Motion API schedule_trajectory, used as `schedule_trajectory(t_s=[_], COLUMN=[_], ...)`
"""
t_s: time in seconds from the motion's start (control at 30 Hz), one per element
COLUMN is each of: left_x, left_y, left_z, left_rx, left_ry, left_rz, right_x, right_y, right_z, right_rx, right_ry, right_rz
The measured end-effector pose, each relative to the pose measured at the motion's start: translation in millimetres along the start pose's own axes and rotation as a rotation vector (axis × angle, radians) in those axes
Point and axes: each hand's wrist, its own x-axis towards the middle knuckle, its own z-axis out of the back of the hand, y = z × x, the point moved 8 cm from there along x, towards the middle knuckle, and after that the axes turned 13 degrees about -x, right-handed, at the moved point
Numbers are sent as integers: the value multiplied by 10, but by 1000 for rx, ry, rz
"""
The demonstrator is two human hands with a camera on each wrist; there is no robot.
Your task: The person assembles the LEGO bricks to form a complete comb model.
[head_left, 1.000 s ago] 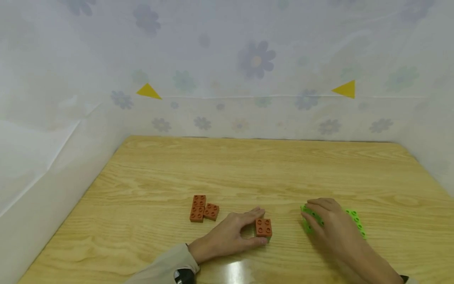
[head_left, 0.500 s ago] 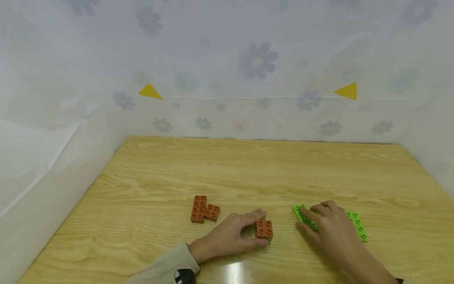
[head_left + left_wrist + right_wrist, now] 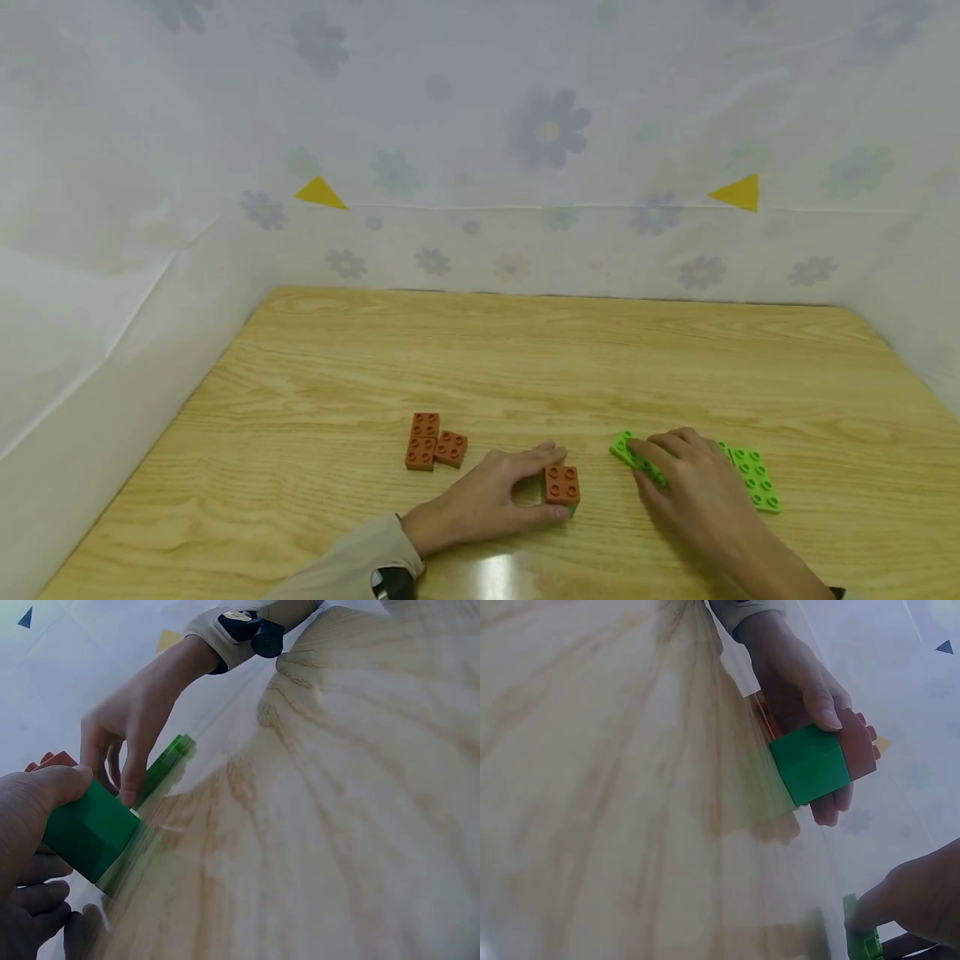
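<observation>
My left hand (image 3: 487, 504) holds a small stack on the table, thumb on the near side and fingers on the far side. Its top is a reddish-brown toy brick (image 3: 562, 482) with studs. Under that is a dark green brick (image 3: 94, 829), plain-sided in the left wrist view. To the right, my right hand (image 3: 693, 492) pinches a light green studded plate (image 3: 624, 447) low at the table, covering part of it. Light green studded plates (image 3: 757, 479) lie flat just right of this hand, partly behind it.
Several reddish-brown bricks (image 3: 422, 442) lie grouped left of my left hand. The wooden table (image 3: 525, 358) ends at a flower-patterned white sheet (image 3: 465, 242) at the back, with more sheet at both sides. Two yellow triangles (image 3: 738, 193) mark the back sheet.
The light green plate in my right hand has moved left and turned. More of the plates at the right now shows. My left hand and its stack have stayed in place.
</observation>
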Motion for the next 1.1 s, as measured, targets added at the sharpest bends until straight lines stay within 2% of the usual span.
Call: schedule_trajectory(t_s=[0.3, 0.5, 1.1], left_x=[2, 3, 3], left_y=[1, -12, 24], left_z=[-2, -1, -15], left_rx=[-12, 5, -5], left_ry=[7, 14, 29], left_rz=[-14, -25, 9], right_x=[3, 6, 22], right_y=[8, 29, 66], right_z=[26, 38, 81], right_rx=[71, 103, 129], right_ry=[5, -21, -73], right_rz=[-49, -23, 32])
